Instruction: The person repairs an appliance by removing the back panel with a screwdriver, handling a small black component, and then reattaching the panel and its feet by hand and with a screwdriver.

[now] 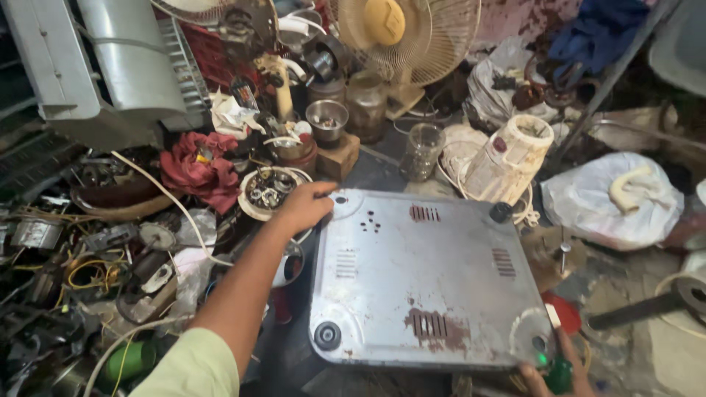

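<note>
Your left hand [303, 206] had its fingers curled over the far-left corner of the grey metal casing [426, 276], which lay underside-up amid scrap. Your right hand [551, 371] pinched a green-handled screwdriver [557, 360] at the casing's near-right corner, with a white fan [412, 29] well beyond it.

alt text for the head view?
A left hand grips the far corner of a rusty grey metal appliance base lying upside down; the right hand holds its near corner. Fans, jars and scrap crowd round.

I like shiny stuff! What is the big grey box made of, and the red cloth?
The big grey appliance base looks like painted sheet metal: flat, dull sheen, punched vent slots, rust-brown patches where paint wore off. Its round foot seems to be black rubber or plastic. The red cloth looks like soft woven fabric, crumpled into folds.
</note>
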